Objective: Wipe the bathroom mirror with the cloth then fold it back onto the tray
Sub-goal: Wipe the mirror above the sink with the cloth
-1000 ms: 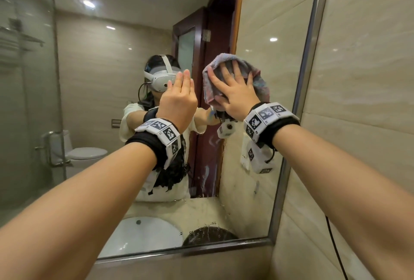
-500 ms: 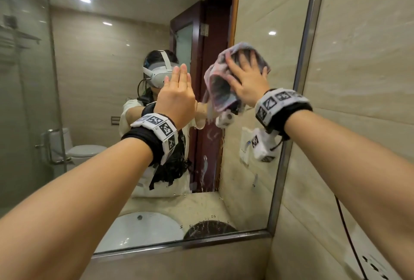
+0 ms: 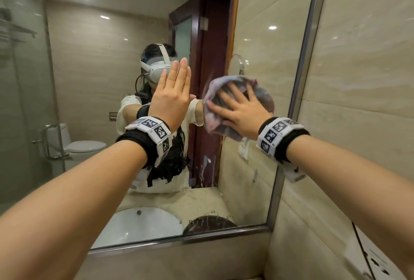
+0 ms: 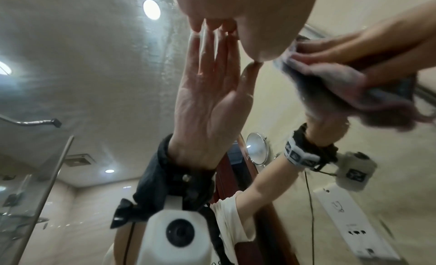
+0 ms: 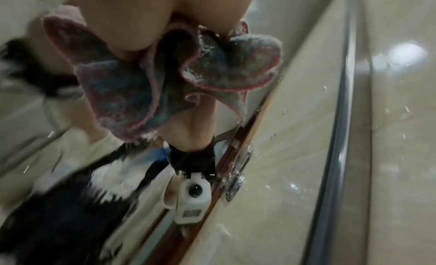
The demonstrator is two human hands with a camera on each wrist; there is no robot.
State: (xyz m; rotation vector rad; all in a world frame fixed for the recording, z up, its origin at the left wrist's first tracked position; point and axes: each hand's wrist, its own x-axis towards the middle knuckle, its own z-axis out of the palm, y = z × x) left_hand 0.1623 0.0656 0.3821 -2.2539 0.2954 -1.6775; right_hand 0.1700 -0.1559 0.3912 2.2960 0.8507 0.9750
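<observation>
The framed wall mirror [image 3: 89, 82] fills the head view. My left hand [image 3: 172, 94] lies flat on the glass with straight fingers held together, and its fingertips [image 4: 212, 20] meet their reflection. Just to its right, my right hand [image 3: 240, 112] presses a bunched pink, blue and grey cloth [image 3: 214, 126] against the glass with spread fingers. Folds of the cloth [image 5: 224, 67] hang below the palm. A dark round object [image 3: 209, 223] appears reflected at the mirror's bottom edge; I cannot tell whether it is the tray.
The mirror's metal frame [image 3: 300, 91] runs down close to the right of the cloth, with tiled wall [image 3: 358, 78] beyond. A socket panel [image 3: 376, 264] sits low on that wall. The glass reflects a white basin [image 3: 139, 223], a toilet [image 3: 85, 147] and a person wearing a headset.
My right hand has slid the cloth down the glass from the height of my left fingertips to beside the left palm. The left hand has stayed flat in the same place.
</observation>
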